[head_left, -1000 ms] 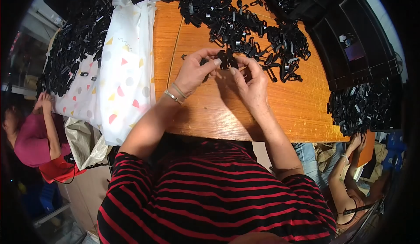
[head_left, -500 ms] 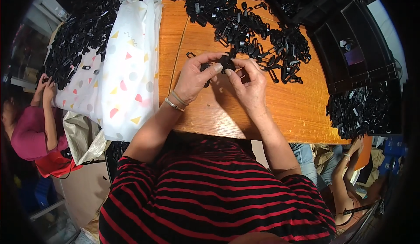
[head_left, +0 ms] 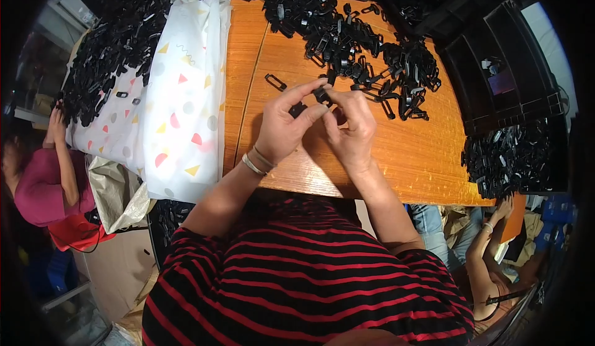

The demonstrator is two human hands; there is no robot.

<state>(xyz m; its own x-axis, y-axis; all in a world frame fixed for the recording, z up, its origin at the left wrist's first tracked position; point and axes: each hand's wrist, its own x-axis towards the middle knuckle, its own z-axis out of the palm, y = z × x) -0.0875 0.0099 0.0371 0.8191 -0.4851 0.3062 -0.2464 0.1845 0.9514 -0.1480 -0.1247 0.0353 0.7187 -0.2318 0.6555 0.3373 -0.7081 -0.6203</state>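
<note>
Right of centre, the table [head_left: 409,172] lies bare to its edge; left hand [head_left: 280,126], lower than before, and right hand [head_left: 354,126] pinch a clip [head_left: 321,95].

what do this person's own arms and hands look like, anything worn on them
Both the left hand and right hand are ungloved. The left wrist wears a pale bracelet and a thin, darker band; no band shows on the right. The short sleeves are black with red stripes.
</note>
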